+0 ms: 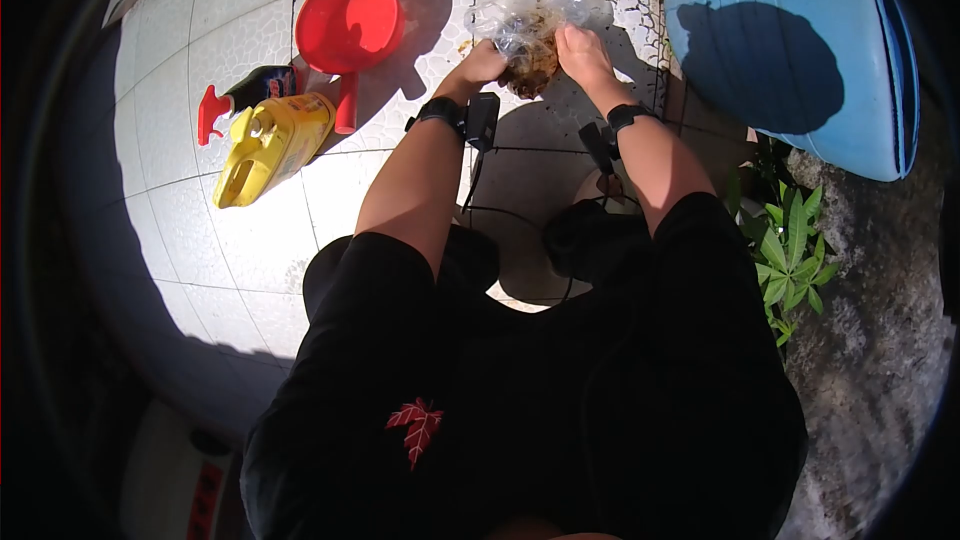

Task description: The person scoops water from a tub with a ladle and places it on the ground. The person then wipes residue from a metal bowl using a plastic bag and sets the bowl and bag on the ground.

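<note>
A clear, crumpled plastic bag [545, 5] is between my two hands, over the white tiles. Brown, dark matter [530, 70] shows in or against its near part; I cannot make out what it is. My left hand [484, 64] is closed at the bag's left side, fingers partly hidden. On the other side my right hand [584, 52] pinches the bag's edge with its fingers pressed together. Both wrists carry black straps with small devices and a cable.
To the left lie a red dipper [350, 22], a yellow jug [275, 145] and a dark spray bottle [262, 88] with a red trigger. A large blue plastic barrel [800, 50] is at the right. Below it, a green plant [793, 255] grows beside rough concrete [870, 340].
</note>
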The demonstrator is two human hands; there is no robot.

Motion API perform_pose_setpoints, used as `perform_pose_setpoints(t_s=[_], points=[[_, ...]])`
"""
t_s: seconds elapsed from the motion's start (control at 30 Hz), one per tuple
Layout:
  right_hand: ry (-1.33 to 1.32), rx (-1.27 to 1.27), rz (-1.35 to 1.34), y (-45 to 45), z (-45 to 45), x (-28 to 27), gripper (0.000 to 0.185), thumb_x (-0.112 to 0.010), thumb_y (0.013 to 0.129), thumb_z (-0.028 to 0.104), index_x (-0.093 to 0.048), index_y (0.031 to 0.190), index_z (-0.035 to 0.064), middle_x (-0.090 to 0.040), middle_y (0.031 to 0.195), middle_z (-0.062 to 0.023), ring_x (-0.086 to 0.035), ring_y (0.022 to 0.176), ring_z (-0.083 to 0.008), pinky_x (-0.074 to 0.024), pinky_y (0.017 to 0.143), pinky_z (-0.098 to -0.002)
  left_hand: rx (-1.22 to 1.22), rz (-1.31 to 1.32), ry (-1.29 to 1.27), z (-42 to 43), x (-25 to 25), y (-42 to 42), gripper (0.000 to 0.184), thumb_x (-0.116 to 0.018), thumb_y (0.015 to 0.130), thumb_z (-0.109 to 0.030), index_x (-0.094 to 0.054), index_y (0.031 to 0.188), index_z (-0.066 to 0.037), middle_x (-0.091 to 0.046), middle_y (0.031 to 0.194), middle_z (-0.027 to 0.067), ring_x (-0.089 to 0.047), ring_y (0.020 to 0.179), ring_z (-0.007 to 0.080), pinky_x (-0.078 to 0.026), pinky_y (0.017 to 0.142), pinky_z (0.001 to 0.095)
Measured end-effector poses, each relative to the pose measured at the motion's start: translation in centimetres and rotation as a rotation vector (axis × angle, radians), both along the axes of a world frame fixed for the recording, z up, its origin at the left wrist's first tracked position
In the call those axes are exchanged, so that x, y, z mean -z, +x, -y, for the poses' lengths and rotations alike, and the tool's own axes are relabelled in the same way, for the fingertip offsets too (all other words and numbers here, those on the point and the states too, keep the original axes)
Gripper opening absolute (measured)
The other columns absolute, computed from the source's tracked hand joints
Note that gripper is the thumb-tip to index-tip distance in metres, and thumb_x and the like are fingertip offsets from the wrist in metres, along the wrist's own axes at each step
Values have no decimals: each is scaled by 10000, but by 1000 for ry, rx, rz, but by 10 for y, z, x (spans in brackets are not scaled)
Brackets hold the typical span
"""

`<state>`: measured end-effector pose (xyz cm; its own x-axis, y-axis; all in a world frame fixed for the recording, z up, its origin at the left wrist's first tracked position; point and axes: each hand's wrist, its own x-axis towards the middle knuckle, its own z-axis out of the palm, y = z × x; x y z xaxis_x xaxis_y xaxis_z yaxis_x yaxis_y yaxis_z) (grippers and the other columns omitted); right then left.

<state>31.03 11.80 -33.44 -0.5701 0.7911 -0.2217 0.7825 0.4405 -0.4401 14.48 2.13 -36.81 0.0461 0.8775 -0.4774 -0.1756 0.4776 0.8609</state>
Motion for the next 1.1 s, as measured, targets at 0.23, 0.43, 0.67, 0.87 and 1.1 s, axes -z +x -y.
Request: perform_pose_setpoints(t_s=[0.23,0.43,0.67,0.87,1.1], points=[[-15,-16,-35,-4,7,-8,201,-469,875,179,-555,1000,48,-610,854,-253,-576,841,-432,-462,749,-506,29,-60,19,4,-3,5,250,-488,908,-238,-598,918,-14,-545,630,40,-481,470,113,-356,403,263],[8,-141,4,-1,-6,-4,232,-481,868,226,-579,1016,76,-623,922,-211,-581,898,-391,-469,781,-473,150,-160,48,4,11,4,243,-466,911,-228,-601,926,-26,-547,636,36,-476,471,111,-355,411,261],[-103,225,-60,-3,12,39,240,-492,865,211,-579,988,24,-609,978,-227,-557,940,-416,-455,804,-446,-212,114,38,1,3,2,225,-526,906,-226,-619,924,-22,-566,663,18,-483,509,98,-362,431,260],[-551,651,-412,-17,13,35,376,-602,784,247,-559,965,-80,-579,1037,-292,-549,1016,-409,-435,841,-417,-211,77,72,-2,0,12,182,-440,913,-99,-603,978,-51,-574,713,28,-511,554,109,-383,443,247],[-454,592,-246,-15,-1,76,414,-640,776,314,-589,942,-62,-631,958,-255,-589,974,-399,-456,833,-415,-176,4,79,-1,-19,13,168,-437,842,-19,-602,875,-26,-583,703,59,-531,598,126,-414,508,271]])
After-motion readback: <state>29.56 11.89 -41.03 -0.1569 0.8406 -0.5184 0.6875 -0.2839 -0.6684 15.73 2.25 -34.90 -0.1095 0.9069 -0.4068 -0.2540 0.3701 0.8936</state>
